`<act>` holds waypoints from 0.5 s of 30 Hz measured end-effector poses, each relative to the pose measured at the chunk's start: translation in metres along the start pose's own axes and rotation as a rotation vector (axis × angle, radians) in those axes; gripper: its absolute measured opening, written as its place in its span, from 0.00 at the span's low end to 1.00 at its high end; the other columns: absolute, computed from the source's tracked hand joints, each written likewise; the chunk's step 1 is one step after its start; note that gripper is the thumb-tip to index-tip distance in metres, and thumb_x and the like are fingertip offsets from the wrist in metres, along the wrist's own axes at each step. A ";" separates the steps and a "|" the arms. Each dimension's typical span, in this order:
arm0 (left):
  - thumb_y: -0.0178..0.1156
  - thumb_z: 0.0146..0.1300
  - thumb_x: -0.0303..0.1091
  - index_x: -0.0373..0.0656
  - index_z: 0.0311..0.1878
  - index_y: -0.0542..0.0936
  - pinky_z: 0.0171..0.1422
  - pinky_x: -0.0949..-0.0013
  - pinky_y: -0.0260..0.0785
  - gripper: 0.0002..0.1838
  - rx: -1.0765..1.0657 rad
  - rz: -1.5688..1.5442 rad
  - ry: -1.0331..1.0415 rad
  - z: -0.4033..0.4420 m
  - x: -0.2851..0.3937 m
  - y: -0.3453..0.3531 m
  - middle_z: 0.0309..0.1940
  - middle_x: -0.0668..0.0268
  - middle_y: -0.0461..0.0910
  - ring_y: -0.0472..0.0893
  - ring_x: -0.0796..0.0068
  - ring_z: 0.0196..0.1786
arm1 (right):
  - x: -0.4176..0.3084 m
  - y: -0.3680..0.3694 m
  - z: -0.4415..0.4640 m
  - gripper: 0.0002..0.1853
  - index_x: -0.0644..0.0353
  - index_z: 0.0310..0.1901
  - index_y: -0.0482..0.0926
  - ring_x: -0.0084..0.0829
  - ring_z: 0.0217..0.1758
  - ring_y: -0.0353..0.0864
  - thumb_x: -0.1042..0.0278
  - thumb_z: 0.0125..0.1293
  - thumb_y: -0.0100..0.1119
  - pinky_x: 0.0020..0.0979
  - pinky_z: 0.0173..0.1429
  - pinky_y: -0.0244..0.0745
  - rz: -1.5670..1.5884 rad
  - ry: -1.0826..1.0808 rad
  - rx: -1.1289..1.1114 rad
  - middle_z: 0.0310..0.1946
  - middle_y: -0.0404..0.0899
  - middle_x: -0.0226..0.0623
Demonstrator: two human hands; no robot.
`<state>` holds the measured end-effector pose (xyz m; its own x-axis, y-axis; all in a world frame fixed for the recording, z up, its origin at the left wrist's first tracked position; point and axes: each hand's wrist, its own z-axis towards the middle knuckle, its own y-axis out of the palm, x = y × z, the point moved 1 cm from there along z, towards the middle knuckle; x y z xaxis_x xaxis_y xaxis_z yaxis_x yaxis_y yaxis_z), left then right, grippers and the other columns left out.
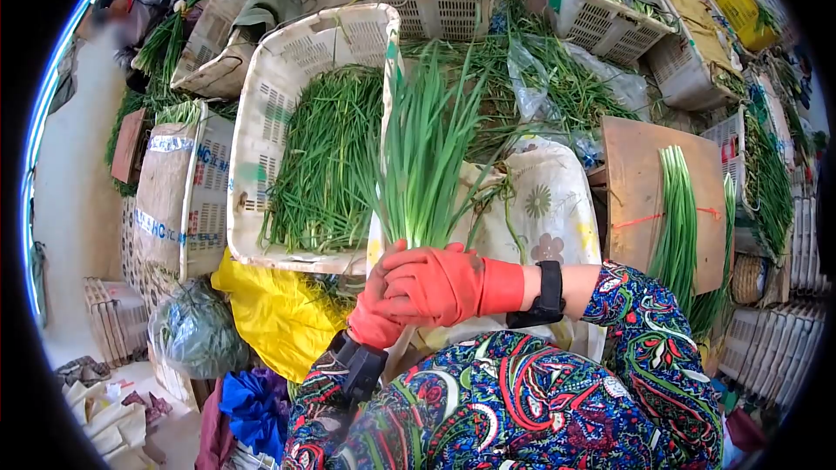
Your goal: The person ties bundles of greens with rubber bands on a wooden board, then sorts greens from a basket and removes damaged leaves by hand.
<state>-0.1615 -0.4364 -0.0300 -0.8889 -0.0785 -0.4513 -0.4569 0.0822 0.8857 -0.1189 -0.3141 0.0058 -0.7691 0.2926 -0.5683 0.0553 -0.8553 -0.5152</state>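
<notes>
Before my chest, both hands in red rubber gloves are closed round the base of a bunch of garlic chives (425, 178). Its green leaves fan upward and away from me. My right hand (448, 285) lies over the fingers of my left hand (376, 318), and the stem ends are hidden behind the gloves. Just beyond and to the left stands a white plastic crate (248, 196) with loose chives (326, 152) inside. On a brown board (636, 174) at the right lies another chive bunch (677, 218), with a red string (640, 219) crossing beneath or around it; I cannot tell which.
A pale flower-patterned sheet (553, 196) spreads right of my hands. Yellow plastic (274, 309) and a bagged green bundle (198, 331) lie left. Loose greens and clear plastic (533, 78) cover the floor ahead. More crates (431, 9) surround the spot. Another person (144, 13) is at far left.
</notes>
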 end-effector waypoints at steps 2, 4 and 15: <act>0.43 0.64 0.44 0.33 0.54 0.66 0.63 0.60 0.58 0.24 0.137 0.109 0.020 0.008 -0.011 0.020 0.58 0.48 0.62 0.64 0.56 0.60 | 0.004 0.005 -0.007 0.17 0.56 0.47 0.73 0.29 0.34 0.73 0.63 0.56 0.50 0.34 0.51 0.65 0.023 0.034 -0.002 0.32 0.76 0.32; 0.43 0.64 0.44 0.34 0.54 0.66 0.64 0.60 0.58 0.24 0.290 0.270 0.092 0.008 -0.012 0.025 0.58 0.49 0.62 0.64 0.57 0.60 | 0.004 0.007 -0.013 0.17 0.56 0.49 0.73 0.27 0.33 0.73 0.67 0.57 0.50 0.33 0.48 0.67 0.059 0.076 -0.007 0.32 0.76 0.32; 0.56 0.54 0.27 0.37 0.47 0.70 0.32 0.74 0.70 0.16 0.699 0.729 0.255 0.014 -0.016 0.052 0.31 0.65 0.74 0.74 0.75 0.28 | 0.023 -0.099 0.020 0.18 0.56 0.50 0.73 0.26 0.30 0.77 0.66 0.56 0.53 0.27 0.35 0.71 0.084 1.097 0.068 0.28 0.77 0.31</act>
<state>-0.1718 -0.4170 0.0213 -0.9610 0.0206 0.2758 0.1987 0.7449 0.6369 -0.1550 -0.2312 0.0564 0.2207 0.4243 -0.8782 0.0195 -0.9021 -0.4310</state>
